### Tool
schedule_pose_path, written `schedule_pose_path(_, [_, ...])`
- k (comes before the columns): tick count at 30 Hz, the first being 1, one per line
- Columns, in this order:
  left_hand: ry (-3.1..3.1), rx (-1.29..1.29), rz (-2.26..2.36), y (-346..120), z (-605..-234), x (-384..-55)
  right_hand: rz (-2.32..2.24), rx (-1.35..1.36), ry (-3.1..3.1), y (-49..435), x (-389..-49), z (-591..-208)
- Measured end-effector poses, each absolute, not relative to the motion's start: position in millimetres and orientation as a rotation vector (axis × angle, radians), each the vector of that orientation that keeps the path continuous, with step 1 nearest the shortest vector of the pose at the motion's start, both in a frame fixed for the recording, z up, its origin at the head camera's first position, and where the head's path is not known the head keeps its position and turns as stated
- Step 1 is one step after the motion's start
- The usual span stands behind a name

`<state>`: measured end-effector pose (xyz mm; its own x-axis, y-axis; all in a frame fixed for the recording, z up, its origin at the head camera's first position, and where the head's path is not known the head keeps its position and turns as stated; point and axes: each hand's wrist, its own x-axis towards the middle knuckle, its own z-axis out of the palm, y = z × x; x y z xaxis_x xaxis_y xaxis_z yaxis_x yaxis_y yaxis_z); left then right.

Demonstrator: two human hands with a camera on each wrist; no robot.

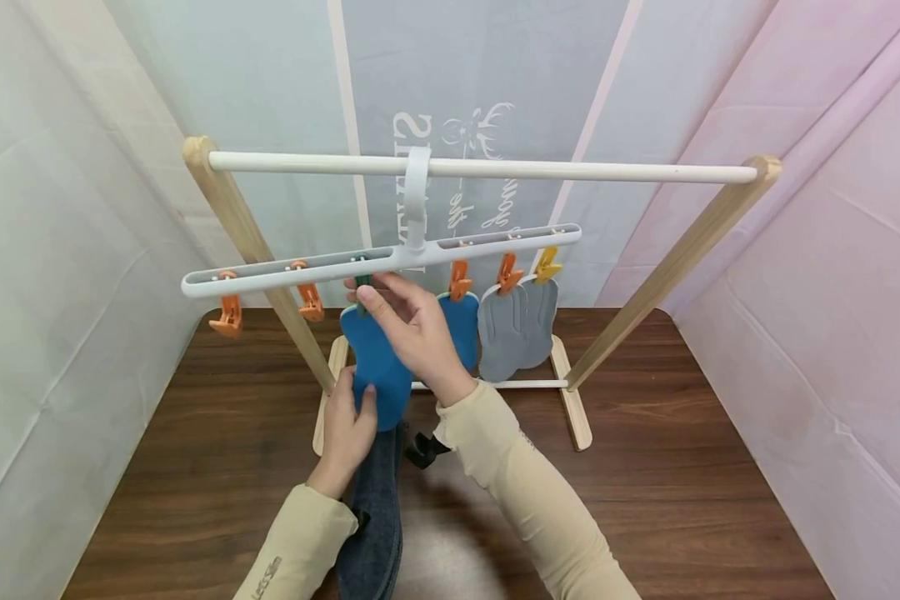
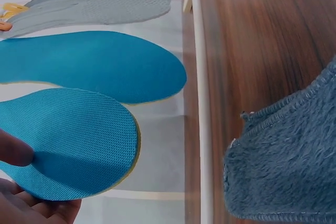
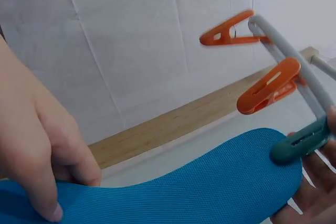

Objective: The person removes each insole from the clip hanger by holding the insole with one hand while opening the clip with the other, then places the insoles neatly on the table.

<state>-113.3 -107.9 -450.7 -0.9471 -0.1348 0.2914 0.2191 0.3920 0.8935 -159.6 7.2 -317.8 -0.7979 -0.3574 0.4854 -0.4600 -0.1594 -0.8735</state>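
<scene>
My left hand (image 1: 348, 425) grips a blue insole (image 1: 382, 367) by its lower half, thumb on the near face and fingers behind. At the insole's upper end, a green clip (image 3: 299, 142) overlaps the edge. My right hand (image 1: 423, 333) holds this clip, with some fingers behind the insole. The clip hangs from a light-grey hanger (image 1: 412, 257), hooked over a white rod (image 1: 540, 170). A second blue insole (image 2: 100, 64) hangs from an orange clip (image 1: 460, 282) just right of my right hand. Two grey insoles (image 1: 501, 337) hang farther right.
Two orange clips (image 1: 228, 318) dangle at the hanger's left end. Wooden posts (image 1: 667, 267) and a low white bar (image 1: 528, 384) frame the rack. A fuzzy blue-grey piece with stitched edges (image 2: 283, 177) lies on the dark wooden table (image 1: 667, 483), below my left hand.
</scene>
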Motion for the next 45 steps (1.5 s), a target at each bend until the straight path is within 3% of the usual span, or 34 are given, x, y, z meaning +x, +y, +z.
schedule_pose_path(14, [-2.319, -0.114, -1.585, -105.2, -454.7, -88.0, 2.157, 0.926, -1.914, 5.5, -165.6, -318.2])
schedule_pose_path(26, [-2.422, -0.135, -1.597, -101.2, -479.0, -60.5, 2.222, 0.889, -1.912, 4.4, -165.7, -317.2])
schedule_pose_path(45, [-2.579, -0.173, -1.723, -78.3, -494.2, -42.2, 2.149, 0.959, -1.978, 8.9, -161.1, -323.7])
